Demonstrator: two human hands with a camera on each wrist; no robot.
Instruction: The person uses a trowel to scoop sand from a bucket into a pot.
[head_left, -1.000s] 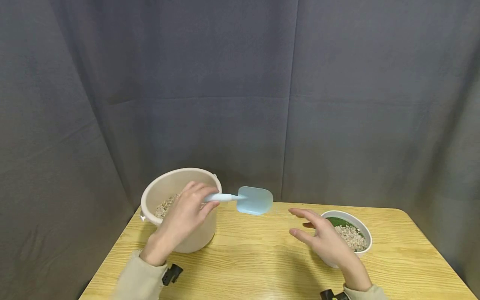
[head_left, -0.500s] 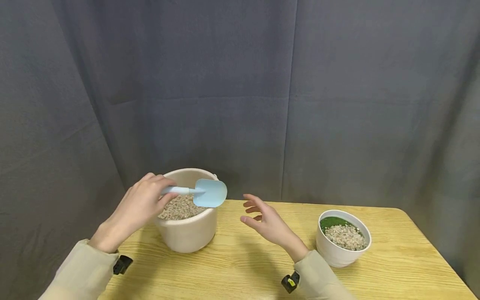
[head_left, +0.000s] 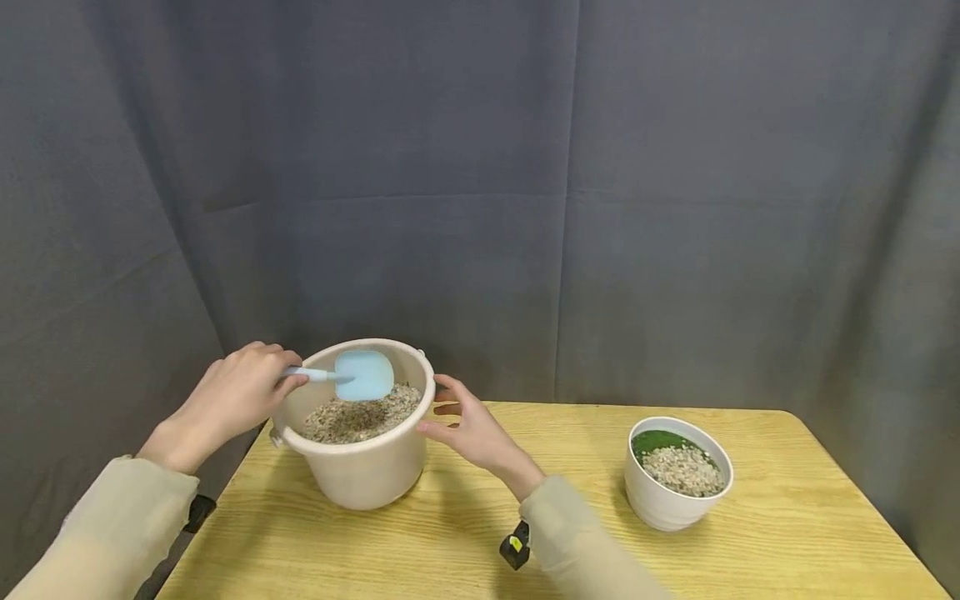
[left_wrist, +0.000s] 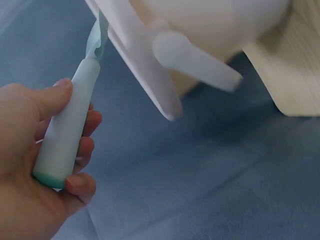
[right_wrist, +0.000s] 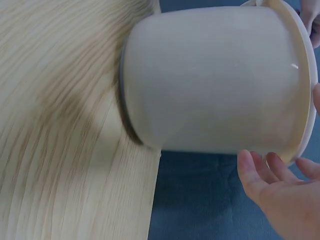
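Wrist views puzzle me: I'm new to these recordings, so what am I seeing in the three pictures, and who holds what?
No machine here: a person works with bare hands. The wide picture comes from a head camera; the two close ones from cameras on each wrist. On the wooden table stand a beige bucket of gravel and a small white pot holding gravel over something green. The left hand grips a light-blue scoop by its handle, its blade over the bucket. The right hand, fingers relaxed, sits at the bucket's rim; actual contact is unclear.
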